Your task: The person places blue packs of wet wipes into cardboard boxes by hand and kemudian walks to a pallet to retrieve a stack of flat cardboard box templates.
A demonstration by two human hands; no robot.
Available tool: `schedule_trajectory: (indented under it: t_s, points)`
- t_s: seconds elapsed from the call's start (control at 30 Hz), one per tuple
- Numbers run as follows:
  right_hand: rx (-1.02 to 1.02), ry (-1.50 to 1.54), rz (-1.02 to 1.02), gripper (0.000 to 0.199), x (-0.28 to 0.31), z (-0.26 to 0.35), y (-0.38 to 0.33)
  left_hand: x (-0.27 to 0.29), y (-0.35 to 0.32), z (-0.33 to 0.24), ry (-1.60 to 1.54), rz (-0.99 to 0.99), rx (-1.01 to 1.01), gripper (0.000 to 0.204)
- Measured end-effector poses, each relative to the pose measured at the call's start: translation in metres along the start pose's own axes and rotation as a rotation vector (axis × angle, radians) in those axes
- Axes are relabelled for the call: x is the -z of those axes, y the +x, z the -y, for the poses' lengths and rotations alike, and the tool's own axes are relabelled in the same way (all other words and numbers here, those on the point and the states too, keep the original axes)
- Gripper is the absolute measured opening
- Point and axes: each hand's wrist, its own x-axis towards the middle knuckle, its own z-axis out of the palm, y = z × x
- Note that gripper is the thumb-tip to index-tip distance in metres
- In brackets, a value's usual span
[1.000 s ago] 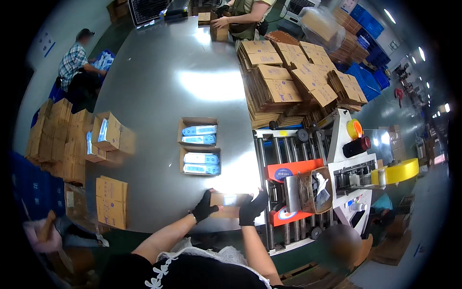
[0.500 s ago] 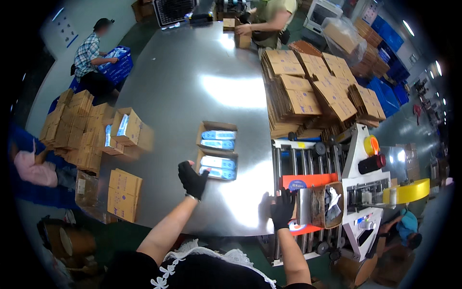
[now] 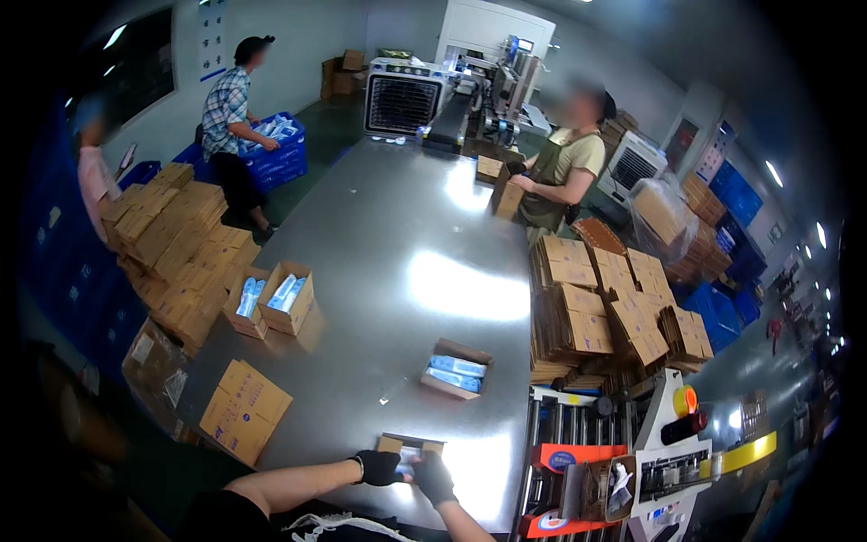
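The box [image 3: 392, 444] is held low on the table [image 3: 348, 271], to the left of the machine [image 3: 659, 449] and apart from it. The left hand [image 3: 379, 467] is set at its left near corner and the right hand [image 3: 433, 477] at its right near side; the fingers of both are brought in close on the box, though through blur and overlap it cannot be told whether it is pinched or merely pressed. Between the raised end flaps a blurred blue pack [image 3: 409, 455] is seen. For the step in hand, judged to be the working of the flaps, the box is best steadied evenly from both ends, the pack kept below the rim, the flaps creased flat without overlap and the walls left unsquashed. The opening is faced upward, and the long axis appears to be laid left to right, roughly toward the machine, though the near wall is hidden by the hands. An open box [image 3: 442, 386], filled with blue packs [image 3: 457, 366], is stood left of the machine's far end, its long axis slanted slightly.
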Motion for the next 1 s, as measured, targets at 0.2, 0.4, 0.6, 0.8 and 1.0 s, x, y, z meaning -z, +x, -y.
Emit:
schedule_trajectory:
  t_s: [0.2,0.4,0.6,0.8,1.0]
  points:
    - [-0.501,-0.156,-0.106,0.026,0.040,0.072,0.016,-0.020,-0.001,0.047,-0.190,-0.344,0.021,0.057]
    - [-0.583,-0.033,-0.493,0.020,-0.020,-0.003,0.019,-0.034,-0.033,0.024,-0.468,-0.817,0.118,0.058]
    - [-0.173,0.415,-0.800,0.024,0.038,0.056,0.047,-0.137,0.026,0.045,-0.946,-0.898,0.083,0.076]
    - [0.325,-0.227,-0.328,0.033,0.027,0.092,0.034,-0.122,0.030,0.026,-1.086,-0.912,0.029,0.073]
    - [0.228,-0.457,-0.185,0.046,0.032,0.012,-0.035,-0.130,0.058,-0.030,-1.020,-0.724,0.035,0.057]
